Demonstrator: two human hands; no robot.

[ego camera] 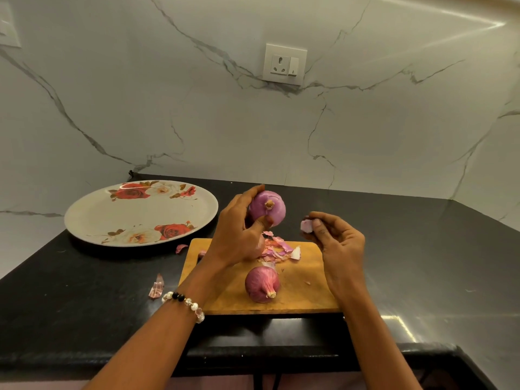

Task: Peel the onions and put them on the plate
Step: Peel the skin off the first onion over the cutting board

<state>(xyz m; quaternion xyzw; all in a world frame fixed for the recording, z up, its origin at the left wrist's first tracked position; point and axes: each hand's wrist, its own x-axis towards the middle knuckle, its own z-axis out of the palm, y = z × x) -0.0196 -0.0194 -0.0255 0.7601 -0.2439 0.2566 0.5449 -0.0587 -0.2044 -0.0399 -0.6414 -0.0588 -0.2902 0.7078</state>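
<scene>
Head view shows the left hand holding a mostly peeled onion above the cutting board, fingers curled round it, its root stub turned toward the camera. Just right of those fingers, the right hand pinches a small piece of skin (already torn free, it seems). The plate lies to the left of the left fingers, so this hand is nearer for the placing. A second onion, unpeeled, lies on the board below both hands, stub toward the camera.
</scene>
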